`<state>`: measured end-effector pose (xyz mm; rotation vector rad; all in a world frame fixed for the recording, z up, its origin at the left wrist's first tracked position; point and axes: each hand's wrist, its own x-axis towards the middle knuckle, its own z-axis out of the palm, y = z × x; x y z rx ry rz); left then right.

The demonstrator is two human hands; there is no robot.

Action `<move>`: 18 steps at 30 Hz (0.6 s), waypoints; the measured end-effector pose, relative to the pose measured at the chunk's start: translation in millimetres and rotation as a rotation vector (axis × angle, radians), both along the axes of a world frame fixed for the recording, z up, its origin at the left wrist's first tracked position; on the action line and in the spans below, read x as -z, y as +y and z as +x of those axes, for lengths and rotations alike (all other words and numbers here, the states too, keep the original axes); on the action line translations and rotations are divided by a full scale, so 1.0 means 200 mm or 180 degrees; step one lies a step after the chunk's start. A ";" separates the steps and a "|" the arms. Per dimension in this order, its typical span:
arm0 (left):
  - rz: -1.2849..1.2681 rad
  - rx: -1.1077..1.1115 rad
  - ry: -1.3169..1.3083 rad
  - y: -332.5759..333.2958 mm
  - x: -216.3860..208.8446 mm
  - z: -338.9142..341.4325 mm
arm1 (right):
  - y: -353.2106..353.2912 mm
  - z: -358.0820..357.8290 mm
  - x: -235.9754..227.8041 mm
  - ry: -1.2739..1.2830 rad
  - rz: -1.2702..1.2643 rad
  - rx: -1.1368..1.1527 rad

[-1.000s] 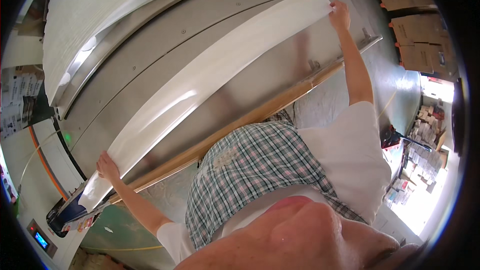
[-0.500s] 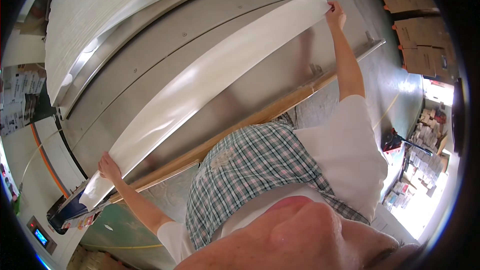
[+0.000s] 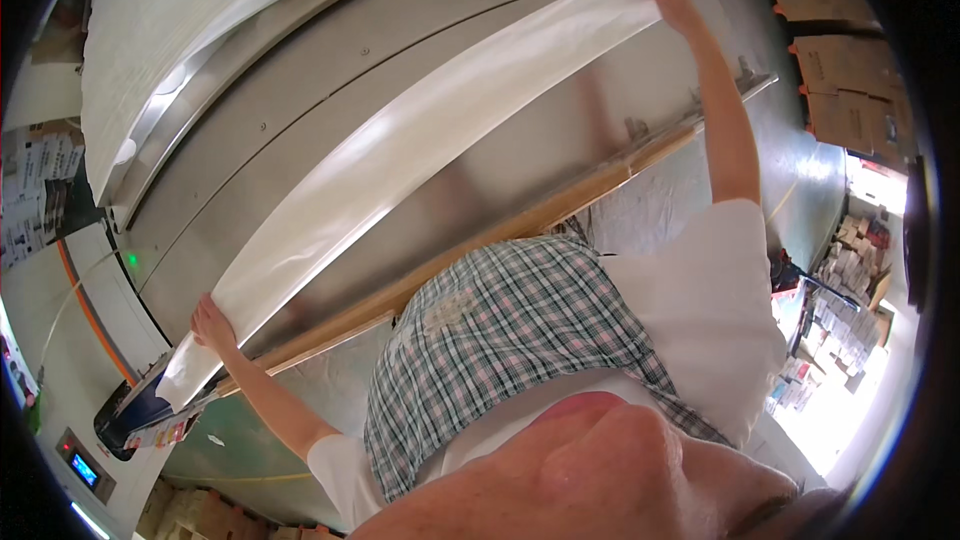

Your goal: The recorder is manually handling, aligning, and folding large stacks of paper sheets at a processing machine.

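A long white sheet [image 3: 420, 150] stretches from eight o'clock up to one o'clock across a curved steel panel [image 3: 560, 150]. The left hand [image 3: 212, 325] is clamped on its lower end, where the sheet's tail hangs past the fingers over something dark I can't make out. The right hand [image 3: 670, 0] lies on the upper corner, fingers over the edge; whether it pinches or only presses, I cannot tell. A wooden rail [image 3: 560, 205] runs below the panel, partly hidden by the person's plaid apron [image 3: 500, 330] and white shirt [image 3: 700, 310]. At two o'clock stand cardboard boxes [image 3: 850, 90], cut off by the rim. At seven o'clock a small lit display [image 3: 85, 467] shows, too small to read.
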<state>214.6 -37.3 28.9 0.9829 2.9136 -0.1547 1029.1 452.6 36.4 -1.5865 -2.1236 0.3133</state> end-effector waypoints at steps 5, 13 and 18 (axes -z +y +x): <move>-0.0097 0.0083 -0.0039 -0.01 0.08 -0.06 | 0.14 -0.05 0.30 -0.0936 -0.0460 0.1521; 0.0169 -0.0112 0.0532 -0.19 0.05 -0.14 | -0.05 -0.23 -0.09 -0.0841 -0.2344 0.0411; 0.2319 0.0340 0.0041 -0.67 0.17 -0.30 | -0.17 -0.54 -0.06 -0.0280 -0.3797 -0.0692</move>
